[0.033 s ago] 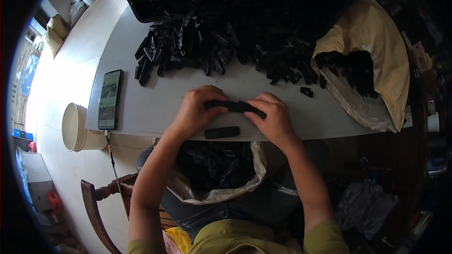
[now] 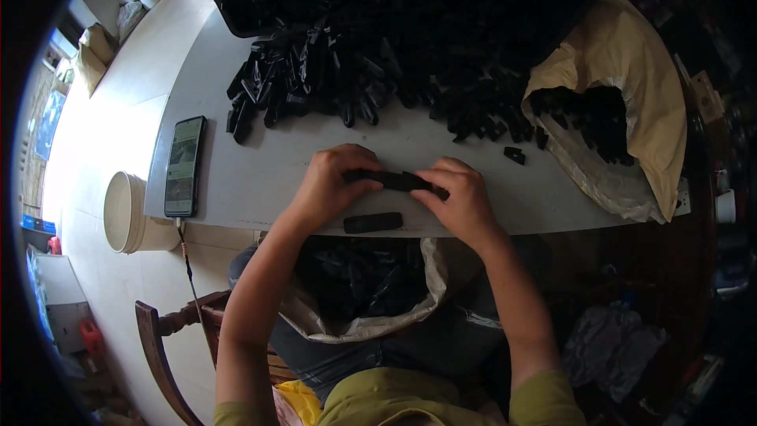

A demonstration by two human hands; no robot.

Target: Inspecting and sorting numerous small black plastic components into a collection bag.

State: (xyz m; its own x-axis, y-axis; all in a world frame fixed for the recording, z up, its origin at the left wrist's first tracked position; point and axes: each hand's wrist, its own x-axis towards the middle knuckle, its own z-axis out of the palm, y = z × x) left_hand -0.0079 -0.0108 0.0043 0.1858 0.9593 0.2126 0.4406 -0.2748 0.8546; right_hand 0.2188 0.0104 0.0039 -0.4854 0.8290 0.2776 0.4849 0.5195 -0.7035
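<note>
Above the near edge of the grey table [image 2: 260, 142] I hold a slim black plastic piece [image 2: 400, 181] between both hands. My left hand [image 2: 339, 177] pinches its left end, thumb below and fingers above. The right end sits in the pinch of my right hand [image 2: 453, 189]. A small step shows along the piece near my right fingers; whether it is one part or two joined I cannot make out. Just below, a flat black oblong piece [image 2: 373, 222] with rounded ends lies on the table near the edge.
Heaped black plastic pieces [image 2: 303, 71] spread before a large black container [image 2: 260, 0]. At right, a tan sack [image 2: 654, 102] of small black parts lies beside one loose part [image 2: 514, 155]. A phone [image 2: 184, 166] lies left; another sack [image 2: 432, 284] of black pieces sits at my lap.
My right hand and its end of the black piece have shifted very slightly to the right. All else looks the same.
</note>
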